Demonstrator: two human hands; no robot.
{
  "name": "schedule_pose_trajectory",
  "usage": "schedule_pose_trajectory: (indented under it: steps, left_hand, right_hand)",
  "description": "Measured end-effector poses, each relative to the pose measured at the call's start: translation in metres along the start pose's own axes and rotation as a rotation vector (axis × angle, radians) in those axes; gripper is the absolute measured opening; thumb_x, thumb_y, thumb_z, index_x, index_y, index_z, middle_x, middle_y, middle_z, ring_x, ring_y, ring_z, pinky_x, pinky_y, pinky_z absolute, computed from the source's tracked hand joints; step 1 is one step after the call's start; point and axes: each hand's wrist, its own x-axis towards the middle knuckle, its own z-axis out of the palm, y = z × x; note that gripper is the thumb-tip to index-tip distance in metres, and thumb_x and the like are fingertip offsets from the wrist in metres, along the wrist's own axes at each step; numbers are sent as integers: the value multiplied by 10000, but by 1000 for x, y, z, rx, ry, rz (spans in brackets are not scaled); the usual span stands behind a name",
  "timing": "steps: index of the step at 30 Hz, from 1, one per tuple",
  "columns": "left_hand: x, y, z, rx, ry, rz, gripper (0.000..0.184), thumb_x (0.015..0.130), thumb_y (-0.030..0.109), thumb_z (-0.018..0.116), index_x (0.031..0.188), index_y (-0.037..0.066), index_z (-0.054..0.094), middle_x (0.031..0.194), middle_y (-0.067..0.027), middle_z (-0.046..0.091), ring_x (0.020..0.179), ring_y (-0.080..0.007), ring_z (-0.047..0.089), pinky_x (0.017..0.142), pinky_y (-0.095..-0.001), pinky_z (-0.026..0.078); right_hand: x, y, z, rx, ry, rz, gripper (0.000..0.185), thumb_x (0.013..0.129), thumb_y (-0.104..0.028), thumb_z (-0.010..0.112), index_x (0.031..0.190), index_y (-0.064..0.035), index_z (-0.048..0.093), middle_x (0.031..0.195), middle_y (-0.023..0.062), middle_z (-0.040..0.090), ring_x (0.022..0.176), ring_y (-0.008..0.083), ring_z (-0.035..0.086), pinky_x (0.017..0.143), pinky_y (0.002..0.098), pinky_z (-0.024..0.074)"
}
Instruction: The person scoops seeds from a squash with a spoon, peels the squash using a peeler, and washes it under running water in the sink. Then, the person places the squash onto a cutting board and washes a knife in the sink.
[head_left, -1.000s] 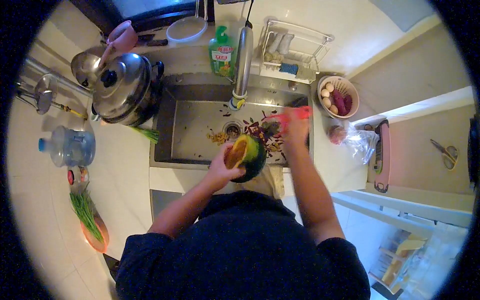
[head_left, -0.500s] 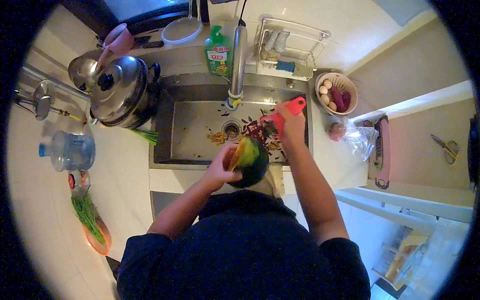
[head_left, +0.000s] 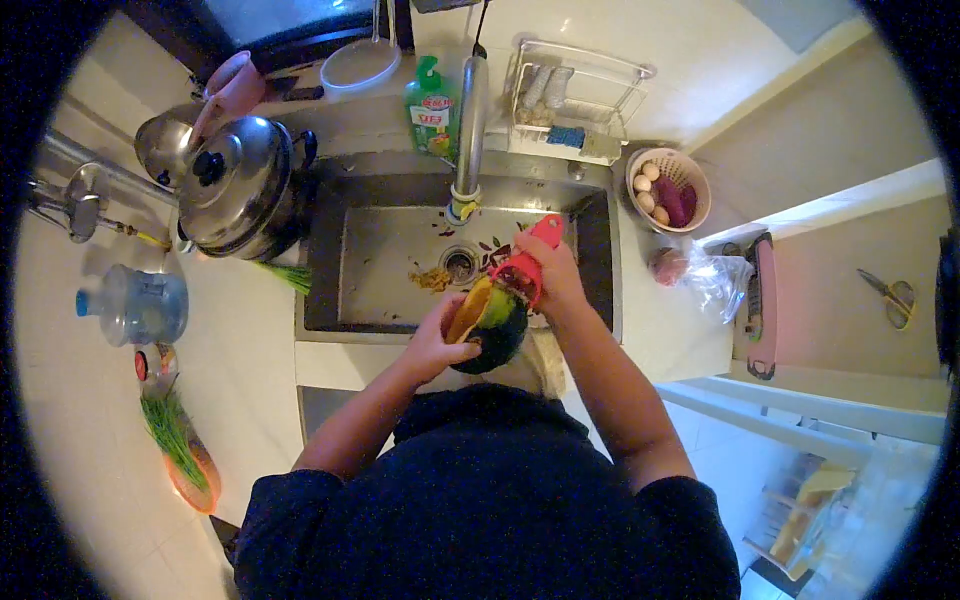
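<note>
Taking the cut pumpkin as the clock's centre, a blue water jug lay at nine o'clock on the surface, with green scallions in an orange basket between eight and nine. A lidded steel pot stood at ten.

The left hand gripped the pumpkin from nine o'clock, fingers curled around its cut side, thumb pressed on the rind. The pumpkin was held up over the near edge of the steel sink, orange flesh facing roughly ten, a patch of its dark rind pared to lighter green. Yellowish scraps lay beside the drain at eleven; the faucet rose at twelve.

The right hand, at one to two o'clock, had its fingers closed around a red peeler, whose head met the rind in this view; blade contact could not be told. A basket of eggs and purple sweet potatoes sat at two, scissors at three.
</note>
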Motion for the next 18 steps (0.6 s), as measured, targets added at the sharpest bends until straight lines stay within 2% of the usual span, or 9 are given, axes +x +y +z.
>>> schedule_pose_trajectory:
  steps: [2,3,5,6,8,9,12,15,18]
  left_hand:
    - [-5,-9,-2,-122,-31,-13,749,570,98,711,1229,53,357,1150,-82,468,1117,-187,440,975,-318,314]
    - [-8,-3,0,-137,-94,18,748,573,100,708,1231,51,354,1153,-82,467,1115,-190,443,975,-318,313]
    - [-19,22,4,-165,-216,81,747,580,103,704,1235,49,349,1159,-82,466,1111,-194,447,977,-319,312]
    - [-18,30,5,-171,-158,87,758,573,100,707,1237,53,346,1155,-80,468,1108,-194,450,978,-320,312]
    - [-16,39,4,-186,-46,79,780,558,94,714,1242,59,341,1147,-76,471,1102,-195,456,980,-323,311]
    - [-10,35,-2,-88,-42,107,819,541,76,732,1252,70,326,1131,-70,479,1090,-195,468,973,-325,327]
    - [-11,29,-1,34,13,138,868,505,59,748,1272,72,342,1203,-84,466,1151,-205,438,994,-329,321]
    - [-9,30,-5,364,25,290,842,505,33,721,1262,71,355,1213,-88,458,1148,-208,442,980,-322,341]
    - [-6,37,-1,566,79,362,811,504,45,713,1243,71,379,1190,-95,468,1124,-208,463,965,-320,359]
  right_hand:
    - [7,17,-5,2,80,-62,109,767,-97,613,818,-56,525,716,35,555,557,129,527,498,242,431]
    - [39,38,-38,-102,254,-212,106,758,-75,617,818,-63,530,724,39,561,578,140,539,516,249,442]
    - [42,37,-85,-172,267,-229,112,752,-72,623,812,-70,528,687,34,554,580,148,546,533,260,458]
    - [49,38,-97,-212,294,-281,113,752,-80,623,807,-68,526,667,30,550,567,144,543,532,265,460]
    - [37,13,-91,-85,91,-111,110,760,-81,618,812,-64,522,652,30,543,561,143,541,541,272,465]
    - [33,5,-88,-15,-2,-31,108,764,-81,615,815,-61,521,644,30,540,558,143,540,545,276,467]
    - [49,17,-94,-1011,362,-485,111,779,-80,605,843,-59,517,637,35,532,558,139,533,520,275,459]
    - [14,-14,-57,-838,425,-495,140,756,-117,656,799,-55,539,692,45,572,554,138,537,510,255,439]
    - [-7,-26,-34,-102,176,-339,122,800,-91,592,866,-67,493,692,47,537,544,129,515,453,261,432]
